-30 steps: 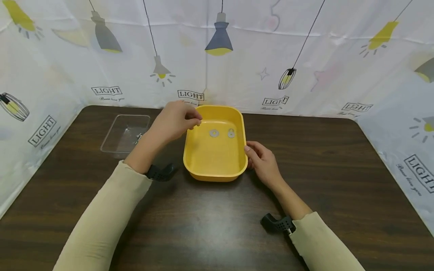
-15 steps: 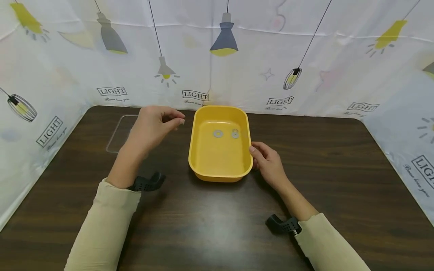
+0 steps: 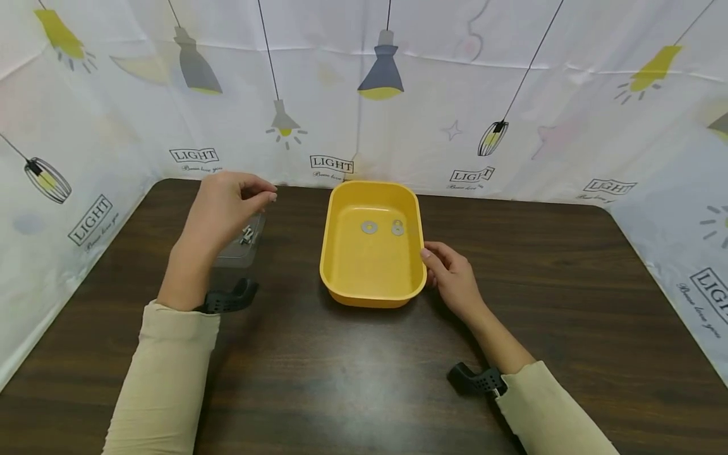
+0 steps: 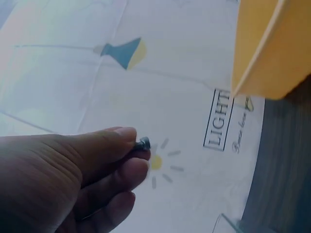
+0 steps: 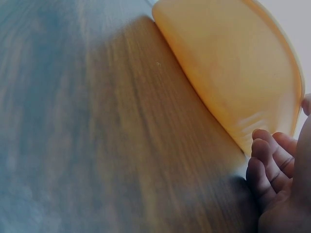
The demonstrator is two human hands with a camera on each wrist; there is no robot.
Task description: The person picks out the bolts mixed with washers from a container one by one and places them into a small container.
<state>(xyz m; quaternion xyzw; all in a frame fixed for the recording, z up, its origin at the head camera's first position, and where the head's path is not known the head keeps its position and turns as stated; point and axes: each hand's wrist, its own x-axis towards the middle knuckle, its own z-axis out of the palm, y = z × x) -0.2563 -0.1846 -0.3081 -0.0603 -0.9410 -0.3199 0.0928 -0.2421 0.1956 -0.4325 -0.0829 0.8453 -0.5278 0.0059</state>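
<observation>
My left hand (image 3: 218,212) is raised over the clear plastic box (image 3: 236,258), hiding much of it. Between thumb and fingertips it pinches a small dark metal bolt (image 4: 142,144), whose head pokes out in the left wrist view. A few shiny metal pieces (image 3: 247,235) lie in the box. The yellow plastic bin (image 3: 372,301) stands at the middle of the table; grey washers (image 3: 369,227) rest on its floor toward the back. With the thumb on the rim and fingers against the outer wall, my right hand (image 3: 452,275) holds the bin's right side.
The dark wooden table (image 3: 352,379) extends to both sides and toward me. Behind it hangs a white cloth (image 3: 421,139) printed with lamps, its lower edge close behind the bin. A black wrist strap (image 3: 227,298) sits on each forearm.
My left hand has moved left, from over the yellow bin's left edge to above the clear box. The right hand stays on the bin's rim, and the head view has shifted slightly.
</observation>
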